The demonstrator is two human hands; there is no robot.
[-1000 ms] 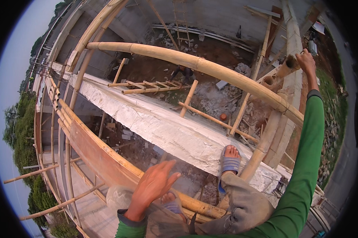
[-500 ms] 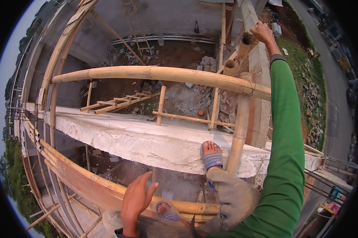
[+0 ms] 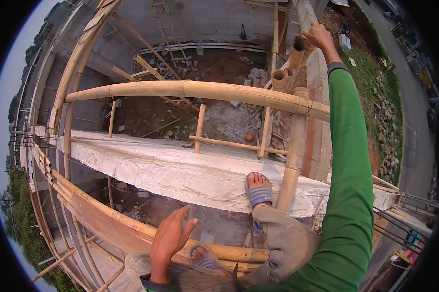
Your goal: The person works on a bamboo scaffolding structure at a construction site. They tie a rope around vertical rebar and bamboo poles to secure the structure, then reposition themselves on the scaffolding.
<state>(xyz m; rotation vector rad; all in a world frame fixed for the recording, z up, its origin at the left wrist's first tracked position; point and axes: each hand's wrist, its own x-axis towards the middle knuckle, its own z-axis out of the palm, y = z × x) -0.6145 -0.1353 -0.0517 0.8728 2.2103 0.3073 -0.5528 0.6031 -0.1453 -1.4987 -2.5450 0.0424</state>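
Note:
My right hand point(image 3: 318, 35), at the end of a green sleeve, reaches far up and grips the edge of a grey concrete column point(image 3: 318, 82). Its fingers are curled over that edge. Low in the middle, my left hand point(image 3: 170, 236) hovers near my knee with thumb and fingers apart and nothing in it. Beyond it lies a thick bamboo pole point(image 3: 229, 252). One sandalled foot point(image 3: 258, 189) stands on a rough white concrete ledge point(image 3: 180, 177); the other foot point(image 3: 205, 256) is lower, by the bamboo. A horizontal bamboo rail point(image 3: 190, 89) crosses ahead, tied to an upright bamboo post point(image 3: 293, 163).
Far below the ledge is a dirt floor with rubble point(image 3: 256, 77) and a bamboo ladder point(image 3: 151, 68), tilted up. Open bamboo ends point(image 3: 279, 79) stand beside the column. Rebar point(image 3: 399, 228) sticks out at right, near a road point(image 3: 419, 121). A brown board point(image 3: 107, 219) runs along the lower-left bamboo.
The bamboo ladder below has swung from lying flat to a raised, tilted position. My left hand has shifted slightly; my right hand stays on the column. The view has moved a little.

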